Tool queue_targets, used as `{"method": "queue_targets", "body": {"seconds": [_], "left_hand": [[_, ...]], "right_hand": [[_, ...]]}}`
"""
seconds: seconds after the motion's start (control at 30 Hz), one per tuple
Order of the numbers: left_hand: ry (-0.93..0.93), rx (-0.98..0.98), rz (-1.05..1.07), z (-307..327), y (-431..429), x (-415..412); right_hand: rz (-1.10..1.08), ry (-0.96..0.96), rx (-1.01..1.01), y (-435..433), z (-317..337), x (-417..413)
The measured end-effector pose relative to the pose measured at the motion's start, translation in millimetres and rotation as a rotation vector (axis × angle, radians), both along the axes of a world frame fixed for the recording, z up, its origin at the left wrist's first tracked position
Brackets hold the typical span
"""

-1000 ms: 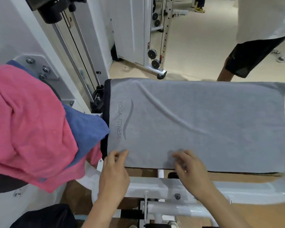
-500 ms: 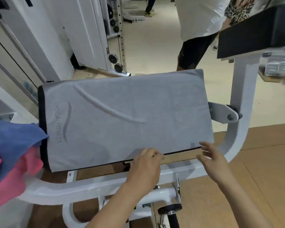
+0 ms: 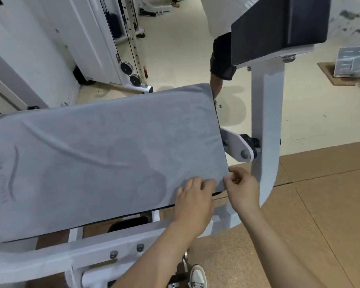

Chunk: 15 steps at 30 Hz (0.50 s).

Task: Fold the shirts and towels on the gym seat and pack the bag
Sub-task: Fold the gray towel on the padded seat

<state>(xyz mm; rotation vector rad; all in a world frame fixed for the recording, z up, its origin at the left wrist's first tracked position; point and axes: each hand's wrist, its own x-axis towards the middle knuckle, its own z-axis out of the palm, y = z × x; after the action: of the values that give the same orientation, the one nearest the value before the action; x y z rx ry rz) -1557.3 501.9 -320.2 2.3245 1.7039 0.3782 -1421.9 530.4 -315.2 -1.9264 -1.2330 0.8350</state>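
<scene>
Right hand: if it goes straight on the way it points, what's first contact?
The grey towel: the right hand points forward and left, fingertips already at the towel's near right corner. Going on, it would likely ride onto that towel, close beside the left hand.
</scene>
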Motion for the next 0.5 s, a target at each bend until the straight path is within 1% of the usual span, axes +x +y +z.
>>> {"method": "queue_targets", "body": {"seconds": [0.1,0.13,0.17,0.2,0.23,0.3,0.33,0.4,0.5], "left_hand": [[-0.076,0.016,0.024,-6,7,18],[-0.149,-0.001,0.040,-5,9,23],[-0.266,-0.041,0.079,-2,10,26],[-0.403,-0.097,0.130,1,11,28],[-0.527,-0.150,0.189,4,11,28],[-0.762,-0.229,0.328,10,13,22],[-0.850,-0.268,0.392,11,14,16],[-0.894,-0.324,0.465,12,16,5],[-0.846,-0.309,0.461,13,15,-7]], "right_hand": [[0.044,0.106,-0.032,-2,3,-2],[0.044,0.144,-0.054,-2,8,-4],[0.053,0.159,-0.053,-3,13,-5],[0.088,0.135,-0.037,-3,21,-6],[0.148,0.072,-0.017,-3,29,-6],[0.305,-0.106,0.034,0,48,-11],[0.363,-0.193,0.068,4,58,-14],[0.409,-0.297,0.134,24,74,-21],[0.403,-0.284,0.192,74,92,-35]]}}
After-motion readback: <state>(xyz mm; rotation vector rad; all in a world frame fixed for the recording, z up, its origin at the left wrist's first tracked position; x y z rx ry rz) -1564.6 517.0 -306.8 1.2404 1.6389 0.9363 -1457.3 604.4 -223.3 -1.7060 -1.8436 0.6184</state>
